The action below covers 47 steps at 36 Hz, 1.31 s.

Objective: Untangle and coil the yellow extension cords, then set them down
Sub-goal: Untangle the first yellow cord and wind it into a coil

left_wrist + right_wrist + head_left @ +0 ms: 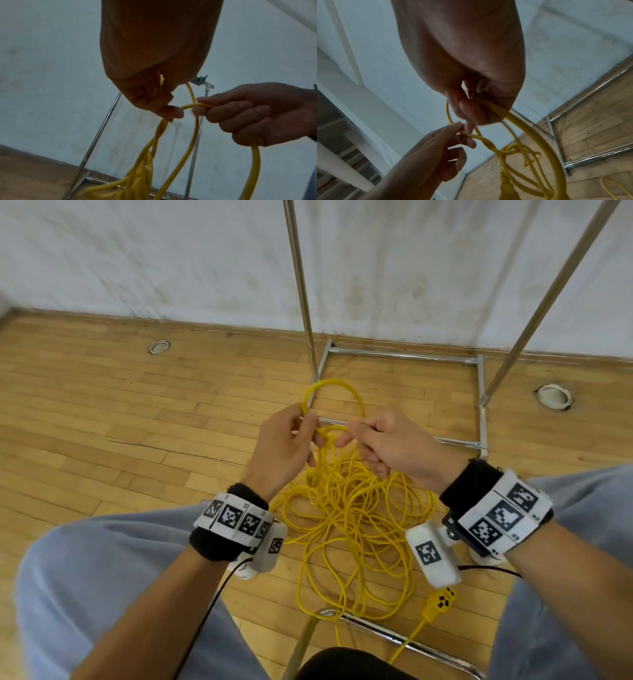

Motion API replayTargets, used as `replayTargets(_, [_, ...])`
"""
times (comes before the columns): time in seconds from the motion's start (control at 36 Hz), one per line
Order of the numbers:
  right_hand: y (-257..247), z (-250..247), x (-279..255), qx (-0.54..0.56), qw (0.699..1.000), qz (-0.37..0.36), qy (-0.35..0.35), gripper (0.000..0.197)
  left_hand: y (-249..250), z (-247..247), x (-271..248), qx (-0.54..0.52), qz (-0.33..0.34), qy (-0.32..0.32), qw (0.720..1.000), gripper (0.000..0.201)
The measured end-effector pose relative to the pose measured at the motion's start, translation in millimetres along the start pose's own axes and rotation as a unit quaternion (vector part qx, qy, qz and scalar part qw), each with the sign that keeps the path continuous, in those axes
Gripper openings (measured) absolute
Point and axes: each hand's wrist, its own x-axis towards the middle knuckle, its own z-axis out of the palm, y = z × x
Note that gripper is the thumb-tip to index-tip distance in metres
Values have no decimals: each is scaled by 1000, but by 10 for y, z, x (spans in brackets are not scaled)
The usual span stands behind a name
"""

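Left grip: the left hand (286, 445) pinches a strand of the thin, glossy yellow extension cords (352, 508) between thumb and fingertips.
Right grip: the right hand (394, 448) is clenched round a neighbouring strand, close beside the left.
Key relation: a twisted crossing (489, 144) lies between the two grips, nearer the left one; its long axis runs from grip to grip, with a small loop (334, 397) arching above both.
Cord location: the bulk hangs straight below the grips onto the wooden plank floor (102, 412) as a loose tangle (not yet coiled).
Plug: a yellow moulded connector (440, 604) lies below the right grip, apart from the pile.
Judgement: untangling looks barely begun.
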Motion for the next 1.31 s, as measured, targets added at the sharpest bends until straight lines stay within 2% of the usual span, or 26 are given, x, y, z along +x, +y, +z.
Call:
replayTargets(0.11, [0,38,10,-3,1000,17,-22,26,-3,66,-92,27,69,-50,996,21])
replayTargets(0.17, [-8,47,30,-15,1000,17,-9,25,0,107,-141,16,74,-77,994,15])
replayTargets(0.22, [-1,37,45,-29,999,17,20,25,24,130,-163,-40,53,-115,991,11])
replayTargets(0.28, [5,19,44,-26,999,18,39,20,57,126,-153,-94,-5,-135,986,15])
replayTargets(0.33, [-8,11,19,-25,999,10,33,17,62,114,-131,-116,-91,-124,981,15])
replayTargets(0.42, [-46,42,-23,-7,1000,-19,13,11,-14,107,-98,-135,-227,-128,956,39])
replayTargets(0.53, [-68,83,-55,-64,996,-59,10,47,-81,125,-62,-251,-353,-160,887,49])
replayTargets(0.58, [-60,65,-70,-101,991,-83,-3,51,-104,132,-53,-280,-377,-162,868,47])
replayTargets(0.67, [-82,54,-102,-149,981,-107,-56,47,-130,179,-101,-273,-395,-187,857,33])
replayTargets(0.72, [-101,70,-135,-187,972,-112,-82,44,-150,249,-150,-278,-413,-208,842,31])
replayTargets(0.86, [-33,52,-165,-227,965,-117,-54,28,-207,322,-137,-328,-473,-197,793,39])
replayTargets(0.94, [-13,25,-140,-219,967,-127,-12,22,-164,314,-96,-374,-474,-180,777,29])
replayTargets(1.03, [3,29,-86,-213,969,-121,31,17,-117,258,-5,-471,-464,-121,740,22])
replayTargets(1.06, [21,28,-58,-212,971,-107,38,18,-120,225,40,-494,-452,-98,736,23])
replayTargets(1.14, [51,15,10,-201,976,-67,41,33,-132,109,169,-532,-372,-28,760,23])
replayTargets(1.19, [42,3,32,-199,977,-65,47,45,-109,18,222,-569,-301,6,766,28])
replayTargets(1.25, [41,-8,56,-183,979,-64,56,47,-61,-93,243,-602,-226,21,766,36])
replayTargets(1.31, [55,-13,75,-168,982,-61,59,43,-17,-235,259,-614,-170,26,770,35])
